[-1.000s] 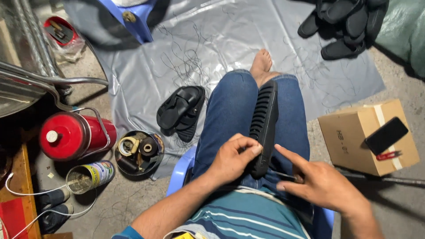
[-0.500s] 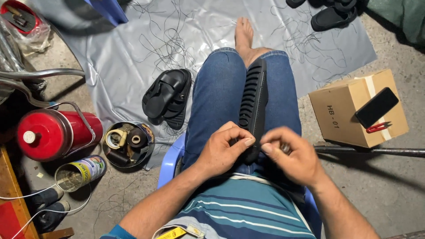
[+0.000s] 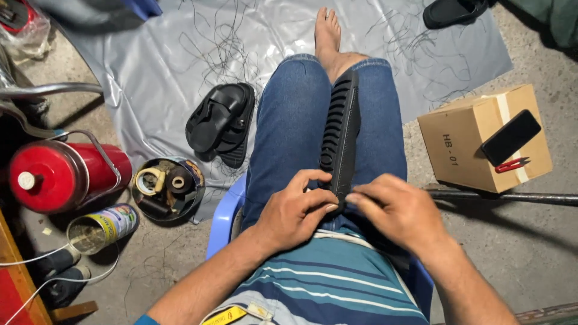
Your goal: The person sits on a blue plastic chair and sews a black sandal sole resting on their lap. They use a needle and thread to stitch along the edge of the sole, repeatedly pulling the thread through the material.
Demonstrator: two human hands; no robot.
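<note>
A long black ribbed plastic part [image 3: 341,129] lies along my lap on my blue jeans, pointing toward my bare foot [image 3: 329,33]. My left hand [image 3: 293,212] pinches its near end with thumb and fingers. My right hand [image 3: 397,210] is at the same end from the right side, fingertips touching the part. I sit on a blue plastic chair [image 3: 223,219].
A pair of black sandals [image 3: 220,123] lies on the grey sheet [image 3: 150,66] strewn with thin wires. At left stand a red cylinder [image 3: 57,174], a round tin of tape rolls [image 3: 167,188] and a can [image 3: 102,227]. A cardboard box [image 3: 475,144] with a phone [image 3: 510,137] and red snips [image 3: 512,164] sits right, a metal rod [image 3: 512,197] beside it.
My right hand moved in from the right and closed onto the near end of the black part. The view shifted closer over my lap.
</note>
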